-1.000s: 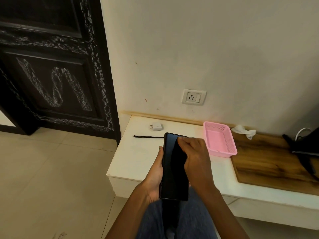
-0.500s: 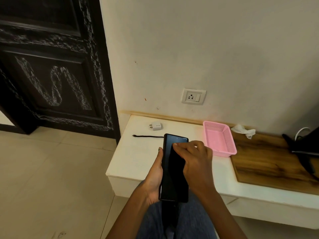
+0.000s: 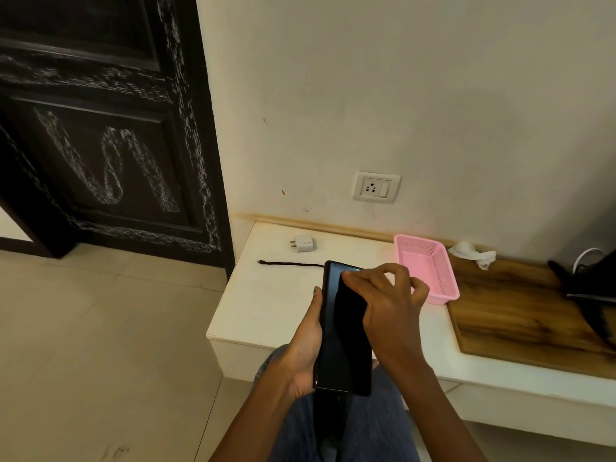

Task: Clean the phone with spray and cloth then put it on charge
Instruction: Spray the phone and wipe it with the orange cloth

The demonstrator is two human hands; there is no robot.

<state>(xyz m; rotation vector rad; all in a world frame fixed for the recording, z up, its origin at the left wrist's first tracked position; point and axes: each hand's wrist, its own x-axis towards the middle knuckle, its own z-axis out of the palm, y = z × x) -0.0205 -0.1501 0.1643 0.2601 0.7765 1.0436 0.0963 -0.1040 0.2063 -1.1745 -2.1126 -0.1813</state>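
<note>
White bench [image 3: 266, 305], wall side: plug [image 3: 302, 243], cable [image 3: 290, 263]. Phone [image 3: 343, 331], long axis away from body, gripped in left hand [image 3: 301, 348]; right hand [image 3: 383, 301] pinching dark cloth [image 3: 350, 315] on screen.

The right hand [image 3: 388, 306] covers the right side of the phone [image 3: 340, 331], and whether it presses a dark cloth there cannot be told. The black cable [image 3: 290, 263] runs behind the phone's far end, its right part hidden. At the right edge a dark object [image 3: 593, 288] is cut off, unidentifiable.
</note>
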